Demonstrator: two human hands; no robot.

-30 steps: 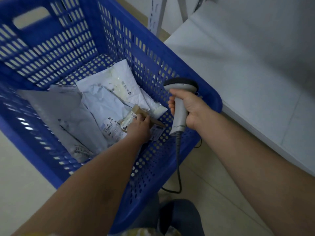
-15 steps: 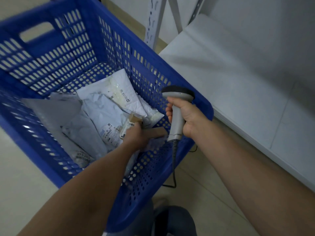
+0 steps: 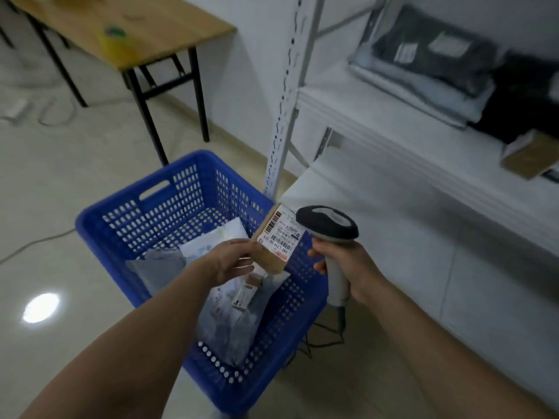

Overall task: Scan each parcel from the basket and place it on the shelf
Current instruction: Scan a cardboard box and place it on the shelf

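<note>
Small brown parcel (image 3: 272, 240) gripped in left hand (image 3: 231, 261) above basket (image 3: 130, 225), right hand (image 3: 348, 264) wrapped round scanner (image 3: 331, 237)

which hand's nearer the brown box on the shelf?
Right. The right hand, gripping the scanner, sits below-left of the brown box; left hand is farther left, holding a parcel over the basket.

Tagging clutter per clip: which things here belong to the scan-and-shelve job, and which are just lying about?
Job: cardboard parcel in the left hand; scanner in the right hand; blue basket with grey mailers; white shelf holding dark bags.
Lying about: wooden table; green object on it; floor cable.
</note>
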